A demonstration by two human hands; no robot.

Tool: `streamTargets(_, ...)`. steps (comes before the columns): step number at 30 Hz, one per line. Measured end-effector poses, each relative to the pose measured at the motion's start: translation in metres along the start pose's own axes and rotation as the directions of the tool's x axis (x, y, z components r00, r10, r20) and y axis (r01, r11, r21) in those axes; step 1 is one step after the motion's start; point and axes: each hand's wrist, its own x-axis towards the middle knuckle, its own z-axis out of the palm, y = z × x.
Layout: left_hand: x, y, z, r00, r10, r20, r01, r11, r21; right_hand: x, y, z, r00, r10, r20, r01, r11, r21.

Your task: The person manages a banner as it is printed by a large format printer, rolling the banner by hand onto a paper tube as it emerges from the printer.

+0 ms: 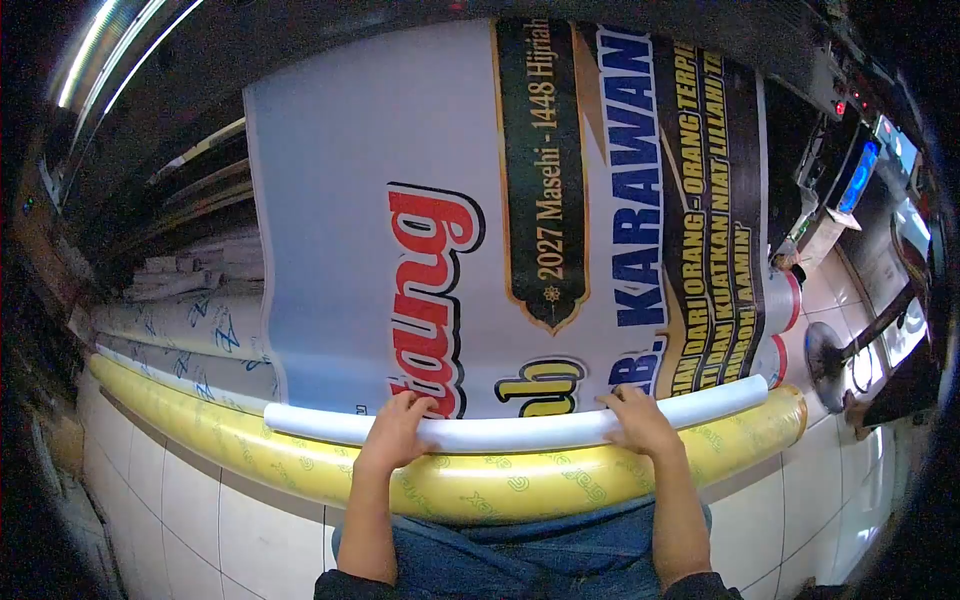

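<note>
A large printed banner (380, 130) with red, blue and yellow lettering hangs down in front of me, and its lower end is wound into a white roll (520, 433). My left hand (398, 430) is wrapped over the roll left of its middle, fingers curled on top. Farther right, my right hand (640, 422) grips the same roll, its fingers bent over the upper side. Just beneath and nearer my lap lies a long yellow wrapped roll (500, 485) with green print. The undersides of both hands are hidden.
More wrapped rolls (190, 325) lie at the left. A dark machine (400, 25) spans the top, above the banner. At the right are a lit screen (860, 175) and a round stand base (825, 350) on the tiled floor (270, 520). My legs (530, 550) are close below the yellow roll.
</note>
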Motion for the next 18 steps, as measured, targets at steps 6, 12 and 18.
streamTargets(6, 0.003, -0.002, 0.006, 0.986, -0.020, 0.165, 0.013, 0.999, 0.043, 0.002, -0.010, 0.002, 0.990, -0.033, 0.135, 0.046, 0.994, -0.096)
streamTargets(12, 0.014, -0.004, -0.002, 0.998, 0.056, 0.023, -0.056, 0.998, 0.006, 0.010, -0.004, -0.006, 0.999, -0.018, 0.049, 0.021, 0.999, -0.050)
streamTargets(18, 0.023, -0.009, 0.003, 0.978, -0.004, 0.207, 0.000, 1.000, 0.021, 0.021, -0.001, 0.001, 0.978, -0.015, 0.209, 0.028, 0.998, -0.058)
